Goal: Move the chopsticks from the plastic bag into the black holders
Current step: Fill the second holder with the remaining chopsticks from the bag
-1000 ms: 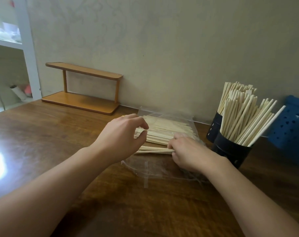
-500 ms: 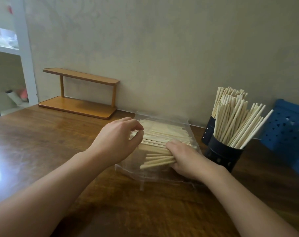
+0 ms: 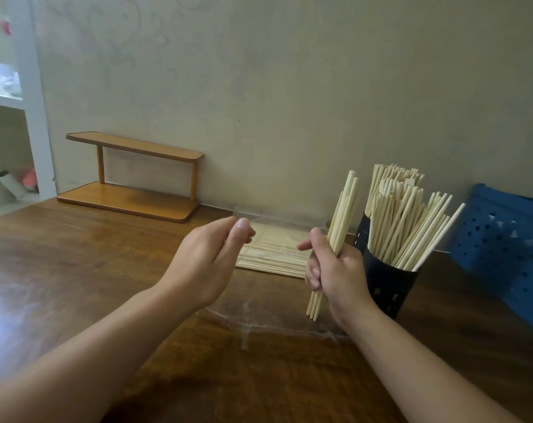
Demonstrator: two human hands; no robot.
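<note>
A clear plastic bag (image 3: 274,319) lies on the wooden table (image 3: 76,270), with a flat layer of pale chopsticks (image 3: 274,254) inside. My left hand (image 3: 210,261) hovers over the bag's left end, thumb and forefinger pinched together, apparently on its clear upper film. My right hand (image 3: 338,270) grips a small bundle of chopsticks (image 3: 344,209), held nearly upright above the bag's right end. Just right of it stands a black holder (image 3: 387,285) packed with chopsticks. A second full black holder (image 3: 361,230) stands behind it.
A blue perforated basket (image 3: 503,245) sits at the right, close to the holders. A small two-tier wooden shelf (image 3: 131,178) stands against the wall at the back left. White shelving (image 3: 30,117) runs along the left edge.
My right hand has pulled a bundle of chopsticks out of the bag and swung it upright beside the holders. My left hand has lifted slightly off the pile.
</note>
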